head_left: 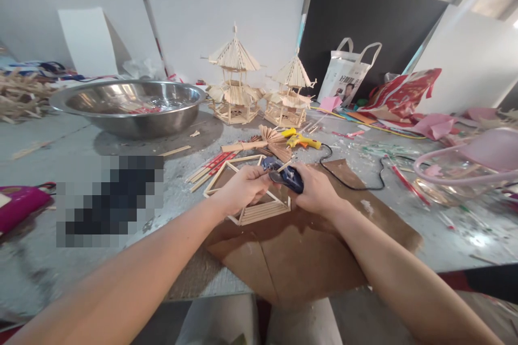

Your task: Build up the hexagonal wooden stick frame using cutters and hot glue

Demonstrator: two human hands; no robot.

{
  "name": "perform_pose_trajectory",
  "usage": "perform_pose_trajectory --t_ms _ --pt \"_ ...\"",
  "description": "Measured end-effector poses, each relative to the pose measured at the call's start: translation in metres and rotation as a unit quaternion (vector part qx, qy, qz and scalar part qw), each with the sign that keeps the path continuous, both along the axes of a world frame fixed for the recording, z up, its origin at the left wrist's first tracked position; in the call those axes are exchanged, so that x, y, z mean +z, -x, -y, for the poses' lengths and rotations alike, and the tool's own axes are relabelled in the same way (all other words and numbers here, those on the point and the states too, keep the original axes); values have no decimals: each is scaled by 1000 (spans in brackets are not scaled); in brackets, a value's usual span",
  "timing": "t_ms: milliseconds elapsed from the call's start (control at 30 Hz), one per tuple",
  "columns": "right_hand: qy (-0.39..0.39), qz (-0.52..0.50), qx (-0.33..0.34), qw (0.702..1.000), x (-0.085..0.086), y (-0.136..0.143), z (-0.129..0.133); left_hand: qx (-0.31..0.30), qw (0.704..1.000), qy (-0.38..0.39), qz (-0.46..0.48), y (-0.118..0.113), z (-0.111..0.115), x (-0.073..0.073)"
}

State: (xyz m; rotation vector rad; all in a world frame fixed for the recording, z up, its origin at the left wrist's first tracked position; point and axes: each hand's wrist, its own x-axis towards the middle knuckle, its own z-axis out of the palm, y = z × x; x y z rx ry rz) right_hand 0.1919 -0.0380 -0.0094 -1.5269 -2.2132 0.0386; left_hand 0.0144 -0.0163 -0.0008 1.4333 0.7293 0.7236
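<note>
Right hand [318,188] closed round a dark blue handheld tool [293,179]; left hand [245,187] pinching a thin pale wooden stick [285,165] at the tool, fingertips partly hidden. Both hands above a polygonal pale-stick frame [265,213], slats along near side, partly blocked by left hand, on brown sheet [295,264]. Just beyond: yellow glue gun [303,142], black cord [356,187] trailing right. Farther back on grey tabletop [226,280]: two pagoda-shaped stick models [234,59], wide steel basin [162,124] left.

Bright light enters upper right, glare spots the table [465,245], and the edges look stretched
</note>
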Motion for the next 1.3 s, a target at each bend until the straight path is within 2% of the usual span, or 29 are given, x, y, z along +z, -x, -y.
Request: perform_pose_trajectory --t_ms 100,200,400,500,567,667,733,800,933,1067,1167,1300 --pt "14 4 11 1000 3 0 2 -54 995 76 29 3 0 2" --pt "22 9 14 1000 6 1 5 -92 988 115 36 6 -1 4" --pt "28 24 4 999 8 3 8 -89 990 103 28 9 -1 6" --pt "31 30 -12 999 7 3 7 -52 998 39 8 6 -2 2" --pt "31 39 -25 998 6 3 5 -3 998 -55 -10 2 -2 -1" --pt "24 51 -49 997 2 3 2 72 973 -215 -35 -3 -4 -6" --pt "13 48 -58 997 0 2 0 89 959 -262 -53 -5 -5 -8" --pt "5 40 -54 998 -1 2 -1 84 957 -270 -67 -4 -5 -8" --pt "2 25 -38 999 -2 2 -1 71 967 -238 -57 -3 -2 -3" --pt "-2 4 -11 1000 -1 1 -1 45 993 -102 -26 -3 2 0" --pt "-9 -2 6 1000 0 0 0 10 1000 5 10 -2 3 0" --pt "-11 5 23 1000 3 -1 1 -35 996 72 24 1 3 1"
